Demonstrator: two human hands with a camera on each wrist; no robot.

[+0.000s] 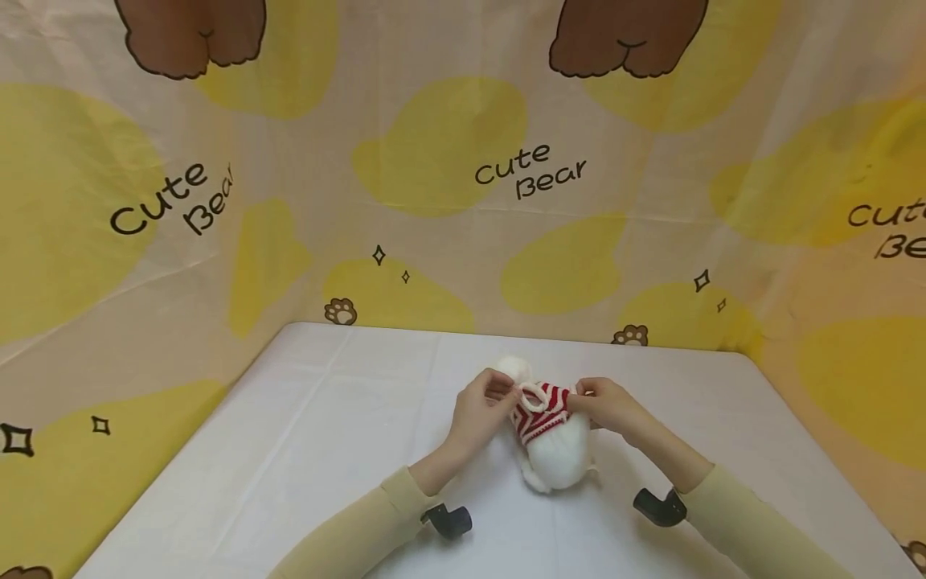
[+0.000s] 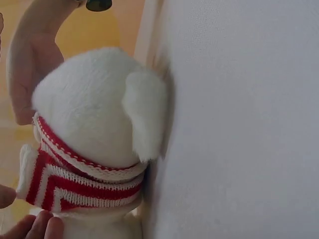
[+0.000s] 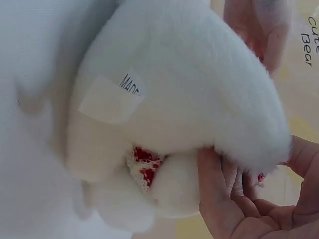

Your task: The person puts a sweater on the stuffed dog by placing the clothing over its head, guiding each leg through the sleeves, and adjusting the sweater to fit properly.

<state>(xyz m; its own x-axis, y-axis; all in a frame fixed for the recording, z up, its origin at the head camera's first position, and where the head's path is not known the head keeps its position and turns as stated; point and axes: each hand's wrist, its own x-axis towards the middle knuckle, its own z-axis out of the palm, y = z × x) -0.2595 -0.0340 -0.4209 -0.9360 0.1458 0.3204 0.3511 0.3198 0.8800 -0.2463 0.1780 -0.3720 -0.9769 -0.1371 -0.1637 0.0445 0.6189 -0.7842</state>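
Place: booth-like enclosure (image 1: 673, 241), walled in sheeting; wider premises (home, office or studio) not determinable.
Sheeting (image 1: 427, 233): three sides, creased, pale ground, yellow patches (image 1: 441, 145), brown bear figures (image 1: 191, 36), paw prints (image 1: 340, 311), black lettering (image 1: 531, 170) "Cute Bear".
Table (image 1: 340, 426): one, white-topped, far corners rounded, bordered by sheeting.

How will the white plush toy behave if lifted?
The white plush toy is probably light and squashy, judging by its rounded, furry body, and that fur should resist slipping. The striped knit garment around it may stretch, given its visible knitted stitches.
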